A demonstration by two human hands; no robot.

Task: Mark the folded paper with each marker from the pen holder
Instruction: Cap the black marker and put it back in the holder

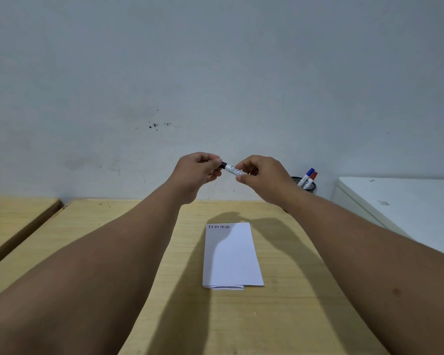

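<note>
Both hands hold one black marker (231, 168) level in the air above the table's far edge. My left hand (196, 172) pinches its black cap end, and my right hand (263, 176) grips the white barrel. Below them the folded white paper (231, 256) lies flat on the wooden table (287, 316), with a row of short coloured strokes along its far edge. A dark mesh pen holder (308, 186) stands at the table's back right, partly hidden by my right hand. A blue marker (307, 175) and a red marker (311, 178) stick out of it.
A second wooden table (13, 216) stands to the left across a narrow gap. A white cabinet or appliance (400, 203) sits to the right. A pale wall rises directly behind the tables.
</note>
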